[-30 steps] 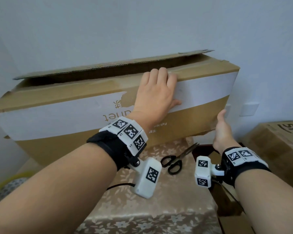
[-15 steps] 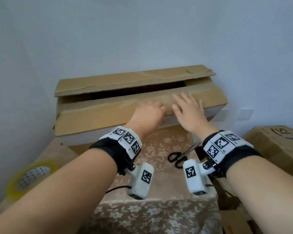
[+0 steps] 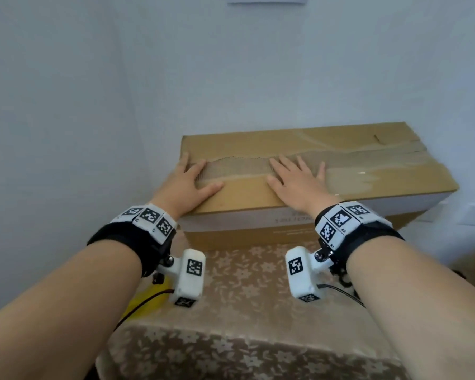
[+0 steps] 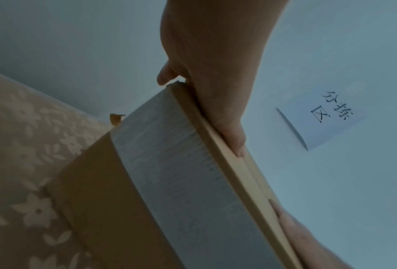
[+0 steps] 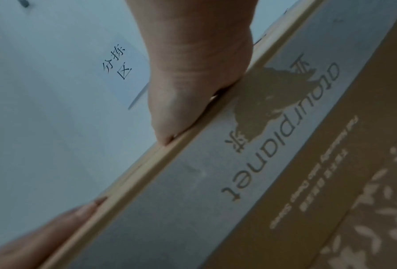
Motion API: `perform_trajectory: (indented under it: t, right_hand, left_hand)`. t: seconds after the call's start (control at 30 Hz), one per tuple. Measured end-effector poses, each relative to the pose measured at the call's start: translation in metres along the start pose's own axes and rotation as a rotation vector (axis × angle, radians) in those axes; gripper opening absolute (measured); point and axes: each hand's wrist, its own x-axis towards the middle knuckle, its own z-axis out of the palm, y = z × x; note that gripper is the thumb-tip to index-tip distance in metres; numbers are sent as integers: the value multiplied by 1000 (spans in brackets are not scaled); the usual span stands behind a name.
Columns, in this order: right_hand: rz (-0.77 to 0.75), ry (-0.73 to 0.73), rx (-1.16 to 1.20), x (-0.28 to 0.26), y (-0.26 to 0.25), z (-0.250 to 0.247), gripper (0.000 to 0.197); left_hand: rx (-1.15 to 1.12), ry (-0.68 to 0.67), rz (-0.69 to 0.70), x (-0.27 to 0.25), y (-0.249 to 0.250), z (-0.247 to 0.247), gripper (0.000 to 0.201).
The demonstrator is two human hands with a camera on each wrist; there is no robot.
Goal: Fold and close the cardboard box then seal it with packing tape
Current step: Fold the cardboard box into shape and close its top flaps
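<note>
A long cardboard box [image 3: 368,185] with a white band on its front lies on the table, both top flaps folded down flat. A torn, ribbed strip [image 3: 239,167] runs along the seam between the flaps. My left hand [image 3: 188,179] presses flat on the top at the box's left end, fingers straight. My right hand [image 3: 295,176] presses flat near the middle, fingers spread across the seam. The left wrist view has my left hand [image 4: 216,91] lying along the top edge of the box [image 4: 170,163]. In the right wrist view my right hand [image 5: 188,81] lies on the box [image 5: 216,172].
The table [image 3: 244,338] wears a beige flowered cloth. A yellow tape roll [image 3: 146,300] peeks out under my left wrist at the table's left edge. Pale walls close in behind and to the left, with a paper note [image 4: 321,122] on the back wall.
The far flap, open a moment ago, is now down flat against the near flap. My hands have spread apart along the top, the left one sliding to the left end.
</note>
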Motion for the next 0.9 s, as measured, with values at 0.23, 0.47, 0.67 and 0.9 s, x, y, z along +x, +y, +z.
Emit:
perform_trajectory:
  t: [0.23,0.47,0.67,0.9]
  right_hand:
    - [450,331,191,-16,41,11,62]
    - [856,392,666,-24,124,8,81]
    - [916,475,871,7,186,5,93]
    - [945,619,865,30,203,20,64]
  left_hand:
    - [-4,66,-38,21,10,10,66]
    - [134,40,-239,77,15,24,68]
    - [187,-48,-439,137,33,43,81]
    - [179,-64,-551,174,16,54,90]
